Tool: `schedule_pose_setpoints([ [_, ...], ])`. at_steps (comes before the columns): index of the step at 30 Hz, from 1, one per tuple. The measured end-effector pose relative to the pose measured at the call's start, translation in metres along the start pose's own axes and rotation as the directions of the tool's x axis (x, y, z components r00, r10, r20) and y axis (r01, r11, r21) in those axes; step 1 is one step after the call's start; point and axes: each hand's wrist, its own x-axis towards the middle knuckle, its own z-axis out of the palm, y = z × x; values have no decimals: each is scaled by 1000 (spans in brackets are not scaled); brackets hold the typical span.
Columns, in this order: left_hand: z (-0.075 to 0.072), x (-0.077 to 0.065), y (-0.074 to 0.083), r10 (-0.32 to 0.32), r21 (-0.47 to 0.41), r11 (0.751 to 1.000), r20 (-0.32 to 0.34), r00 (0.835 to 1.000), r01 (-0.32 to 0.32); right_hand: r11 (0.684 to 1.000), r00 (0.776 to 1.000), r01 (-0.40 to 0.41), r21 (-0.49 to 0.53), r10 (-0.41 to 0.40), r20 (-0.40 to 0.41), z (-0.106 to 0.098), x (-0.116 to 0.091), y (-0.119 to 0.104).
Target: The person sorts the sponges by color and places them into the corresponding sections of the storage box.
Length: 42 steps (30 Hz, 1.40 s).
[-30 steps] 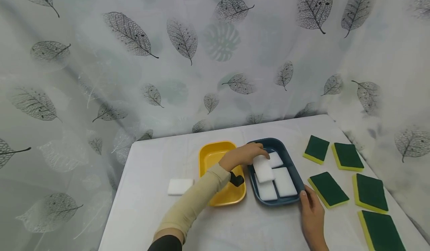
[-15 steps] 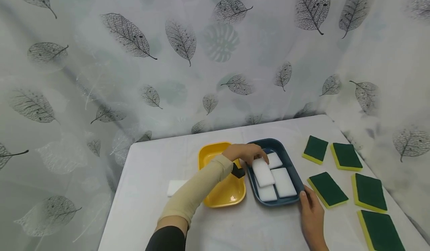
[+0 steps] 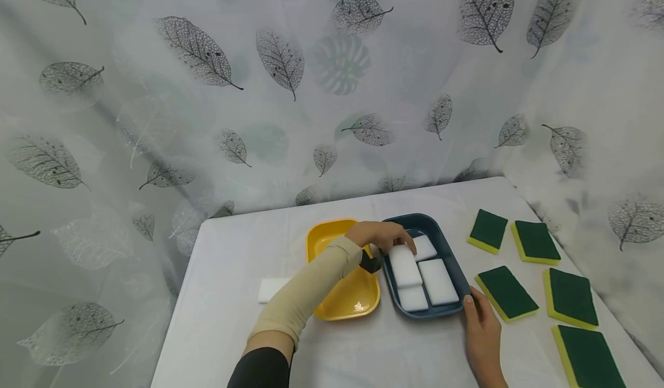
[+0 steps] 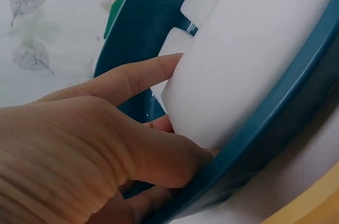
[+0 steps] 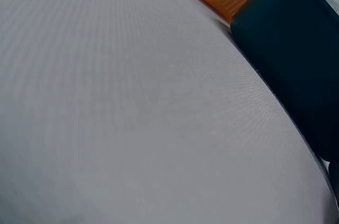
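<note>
My left hand [image 3: 378, 236] reaches over the yellow tray and pinches the back end of a white sponge [image 3: 406, 266] inside the dark blue tray [image 3: 447, 248]. That sponge lies along the tray's left side, overlapping another white sponge [image 3: 413, 299]. In the left wrist view the thumb and fingers are at the end of the held sponge [image 4: 238, 60], right beside the tray rim [image 4: 280, 97]. Two more white sponges lie in the tray, one at the back [image 3: 425, 247] and one at the right [image 3: 438, 281]. My right hand [image 3: 482, 330] grips the tray's front right corner.
A yellow tray [image 3: 353, 301] stands just left of the blue one. Farther left, a white sponge [image 3: 271, 289] lies on the white-covered table [image 3: 228, 261], partly behind my left sleeve. Several green-and-yellow scouring sponges [image 3: 507, 292] are spread along the right. A leaf-patterned curtain [image 3: 290, 146] hangs behind.
The pinched white sponge has come down slightly and lies flatter over the left side of the blue tray. My left forearm has shifted a little to the right; the right hand stays put.
</note>
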Motion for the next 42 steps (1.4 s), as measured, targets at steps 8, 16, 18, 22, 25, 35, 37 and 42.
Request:
schedule_pose_setpoints([
  [8, 1, -4, 4, -27, 66, 997, -39, 999, 29, 1000, 1000, -2, 0, 2, -3, 0, 0, 0],
  [16, 1, -17, 24, -108, 219, 965, -162, 981, 142, 1000, 1000, 4, 1, -4, -10, 1, 1, 1],
  [18, 2, -20, 29, -114, 260, 951, -206, 972, 167, 1000, 1000, 4, 0, -4, -11, 0, 1, 1],
  [22, 6, -26, 37, -123, 350, 908, -307, 944, 232, 1000, 1000, 4, -5, -5, -13, 1, 2, 1],
  [25, 9, -33, 44, -115, 394, 878, -378, 919, 272, 1000, 1000, 3, -7, -3, -14, 1, 2, 1],
  [35, 22, -62, 63, -29, 489, 766, -621, 783, 416, 1000, 1000, 20, -1, -20, -22, 1, 0, -2],
  [37, 24, -67, 65, -19, 481, 754, -665, 747, 447, 1000, 1000, 20, 4, -20, -24, 1, 0, -2],
  [42, 33, -83, 66, 1, 427, 752, -762, 647, 502, 1000, 1000, 15, 16, -14, -17, 0, 0, -2],
])
